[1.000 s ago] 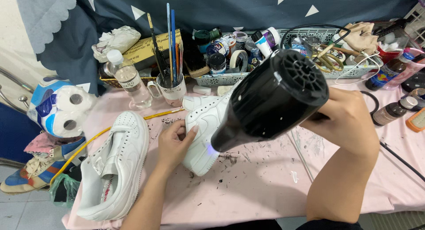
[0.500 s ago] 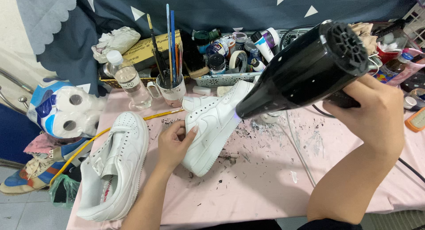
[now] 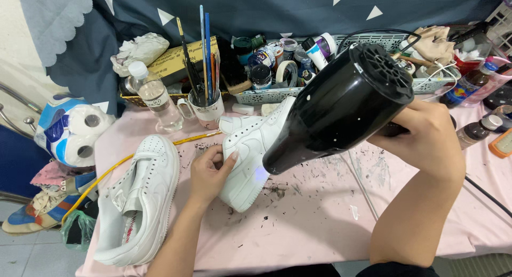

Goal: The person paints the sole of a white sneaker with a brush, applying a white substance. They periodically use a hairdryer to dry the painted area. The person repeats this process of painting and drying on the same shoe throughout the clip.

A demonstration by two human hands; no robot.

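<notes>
My left hand point(image 3: 209, 171) grips the side of a white sneaker point(image 3: 246, 151) tilted up on the pink table cover point(image 3: 309, 223). My right hand point(image 3: 426, 138) holds a black hair dryer point(image 3: 341, 107) by its handle, its nozzle pointing down at the sneaker's toe side, very close to it. A second white sneaker point(image 3: 140, 199) lies on the table to the left, sole side down, untouched.
A mug of paintbrushes point(image 3: 205, 109), a clear water bottle point(image 3: 154, 98) and a grey basket of jars and tape point(image 3: 277, 74) stand at the back. Toilet rolls point(image 3: 72, 130) sit at the left edge. Bottles point(image 3: 474, 130) crowd the right. Dark flecks dot the cover.
The hair dryer swung right and up half a second ago, then came back left and down toward the sneaker. My left hand stayed on the sneaker.
</notes>
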